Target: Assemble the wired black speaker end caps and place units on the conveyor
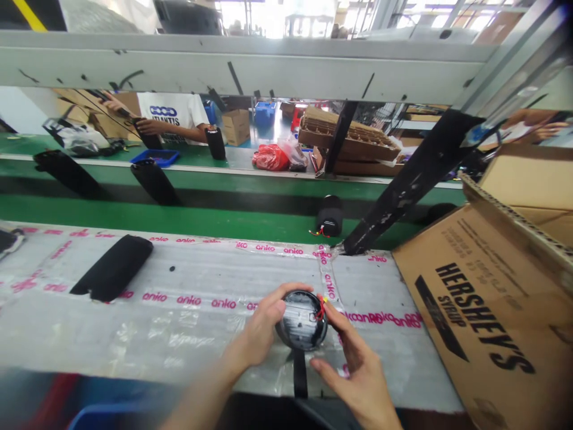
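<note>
Near the front edge of the bench, my left hand grips a round black housing by its left rim, thumb over the edge. The housing's shiny, streaked grey face is turned up toward me. Short red wires with a small yellow tip come out at its right side. My right hand is beside it, index fingertip at the wires and right rim, thumb spread apart below. Whether that fingertip pinches anything is hard to see. Under the housing, a black strip runs toward me.
A black fabric-covered cylinder lies left on the plastic-wrapped bench top. On the green surface stands a black cylinder with wires. A cardboard box and slanted black post are at right. Across the bench, a person handles another black cylinder.
</note>
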`<state>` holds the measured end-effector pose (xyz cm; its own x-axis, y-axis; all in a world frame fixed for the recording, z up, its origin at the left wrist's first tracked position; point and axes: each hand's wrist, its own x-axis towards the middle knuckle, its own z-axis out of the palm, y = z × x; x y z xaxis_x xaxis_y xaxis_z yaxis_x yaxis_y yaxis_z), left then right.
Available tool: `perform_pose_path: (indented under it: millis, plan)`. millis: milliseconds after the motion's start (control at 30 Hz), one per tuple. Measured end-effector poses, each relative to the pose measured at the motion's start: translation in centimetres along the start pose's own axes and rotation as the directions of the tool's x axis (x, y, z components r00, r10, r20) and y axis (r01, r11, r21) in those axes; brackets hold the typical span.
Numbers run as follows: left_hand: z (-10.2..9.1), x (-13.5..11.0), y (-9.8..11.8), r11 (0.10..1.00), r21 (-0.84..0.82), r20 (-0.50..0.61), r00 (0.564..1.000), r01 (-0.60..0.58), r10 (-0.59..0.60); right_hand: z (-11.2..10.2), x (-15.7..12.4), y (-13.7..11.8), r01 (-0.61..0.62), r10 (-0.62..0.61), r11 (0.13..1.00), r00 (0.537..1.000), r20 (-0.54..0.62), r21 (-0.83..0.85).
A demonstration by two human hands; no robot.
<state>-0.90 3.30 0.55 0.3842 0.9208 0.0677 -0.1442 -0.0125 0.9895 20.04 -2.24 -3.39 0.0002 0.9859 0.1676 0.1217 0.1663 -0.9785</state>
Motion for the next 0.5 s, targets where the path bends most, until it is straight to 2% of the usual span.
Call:
perform_pose_path:
  millis: [133, 233, 367, 500]
  plan:
    - [0.6, -0.1, -0.8, 0.996, 0.067, -0.066, 0.996, -0.051, 0.056, -0.3, 0.1, 2.4, 0.001, -0.001, 0.998, 1.0, -0.012, -0.057]
    - [0.6, -0.1, -0.9, 0.997, 0.068, -0.078, 0.996, -0.033, 0.038, -0.1, 0.2, 3.6, 0.043, -0.043, 0.998, 0.999, -0.013, -0.04]
    - [-0.7, -0.2, 0.3, 0.993, 0.12, 0.047, 0.998, 0.023, -0.029, -0.8, 0.9, 3.8, 0.063, -0.064, 0.998, 0.998, 0.017, 0.011]
    - [-2.3, -0.3, 1.2, 0.984, 0.171, 0.14, 0.987, 0.053, -0.078, -2.2, 2.3, 3.6, 0.134, -0.132, 0.99, 0.989, 0.072, -0.036]
